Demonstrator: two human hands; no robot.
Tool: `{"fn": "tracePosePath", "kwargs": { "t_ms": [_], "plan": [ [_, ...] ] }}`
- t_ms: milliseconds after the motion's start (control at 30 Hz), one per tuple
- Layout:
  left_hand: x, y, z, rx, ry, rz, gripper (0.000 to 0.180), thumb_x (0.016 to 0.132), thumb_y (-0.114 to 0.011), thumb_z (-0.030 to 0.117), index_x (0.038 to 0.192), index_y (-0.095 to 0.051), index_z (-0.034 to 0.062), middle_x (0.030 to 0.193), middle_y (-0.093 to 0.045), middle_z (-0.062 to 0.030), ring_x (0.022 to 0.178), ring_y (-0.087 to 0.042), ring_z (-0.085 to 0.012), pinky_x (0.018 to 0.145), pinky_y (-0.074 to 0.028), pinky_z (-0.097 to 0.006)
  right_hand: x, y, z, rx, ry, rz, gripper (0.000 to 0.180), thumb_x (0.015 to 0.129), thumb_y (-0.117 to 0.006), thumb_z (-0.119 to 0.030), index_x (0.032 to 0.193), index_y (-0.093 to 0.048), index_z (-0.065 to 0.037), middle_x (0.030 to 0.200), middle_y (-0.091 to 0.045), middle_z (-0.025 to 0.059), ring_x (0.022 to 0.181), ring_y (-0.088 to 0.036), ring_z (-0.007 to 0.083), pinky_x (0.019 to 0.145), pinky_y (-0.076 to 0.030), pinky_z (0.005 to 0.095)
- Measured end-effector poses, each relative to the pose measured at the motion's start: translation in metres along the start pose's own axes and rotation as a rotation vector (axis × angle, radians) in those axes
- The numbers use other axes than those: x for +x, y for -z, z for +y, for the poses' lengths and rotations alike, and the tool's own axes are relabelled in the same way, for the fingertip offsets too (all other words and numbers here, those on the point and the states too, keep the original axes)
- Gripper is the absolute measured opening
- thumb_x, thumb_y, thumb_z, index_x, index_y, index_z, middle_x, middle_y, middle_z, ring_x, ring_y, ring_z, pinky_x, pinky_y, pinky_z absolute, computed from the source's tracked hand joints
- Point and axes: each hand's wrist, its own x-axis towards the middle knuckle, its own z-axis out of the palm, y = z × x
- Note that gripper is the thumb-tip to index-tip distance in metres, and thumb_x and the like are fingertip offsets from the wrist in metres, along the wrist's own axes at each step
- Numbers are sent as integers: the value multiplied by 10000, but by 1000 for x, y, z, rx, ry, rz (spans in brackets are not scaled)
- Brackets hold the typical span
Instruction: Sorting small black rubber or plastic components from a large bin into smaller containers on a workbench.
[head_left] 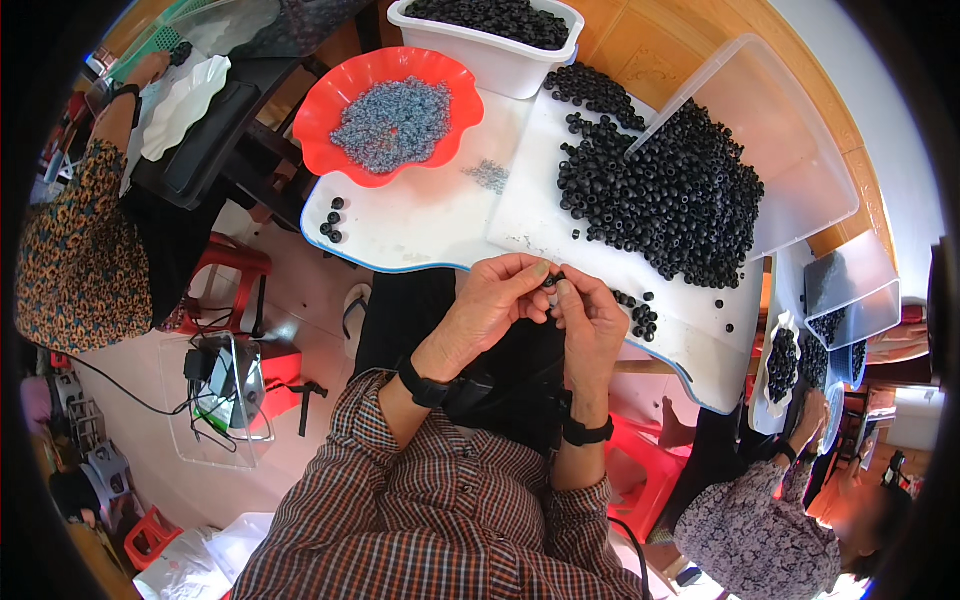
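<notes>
My left hand and my right hand meet at the table's near edge, above my lap. Thumbs and fingertips of both are pinched on one small, round black piece, partly covered by the fingers. What else they may hold is too small to make out. Just beyond them, a big heap of similar black pieces, some showing holes, spills from a tipped clear plastic bin onto a white board. A red wavy-rimmed bowl holds many tiny grey-blue translucent bits.
A white tub full of black pieces stands at the back. Several loose pieces lie near the table's left end, others beside my right hand. People sit at tables left and right. A clear box stands on the floor.
</notes>
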Motion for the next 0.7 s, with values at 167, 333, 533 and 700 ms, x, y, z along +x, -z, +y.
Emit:
{"fn": "tracePosePath", "kwargs": {
  "t_ms": [167,333,533,700],
  "plan": [
    [-1,-2,0,36,-11,6,221,960,-586,170,1054,-659,-16,771,-631,-42,638,-602,-105,586,-518,-225,0,2,0,15,8,-8,186,901,-650,-58,1076,-661,4,824,-654,8,654,-559,40,547,-435,169],
    [-1,-3,0,32,-6,5,228,963,-583,176,1060,-659,-16,769,-628,-39,639,-601,-100,588,-518,-224,0,0,-3,70,-40,20,190,902,-656,-68,1071,-658,18,835,-664,24,654,-569,45,544,-439,169],
    [-2,-3,0,48,-12,-9,235,965,-580,176,1066,-656,-21,795,-629,-41,647,-599,-96,600,-525,-228,0,1,-3,86,-61,26,190,906,-652,-75,1069,-655,23,824,-663,28,649,-573,50,538,-443,171],
    [-2,-3,1,59,-18,-21,241,965,-577,173,1073,-652,-29,816,-632,-47,656,-601,-98,603,-527,-232,0,1,-2,108,-37,7,164,915,-636,-65,1055,-654,18,816,-654,24,649,-567,53,547,-441,176]
  ]
}}
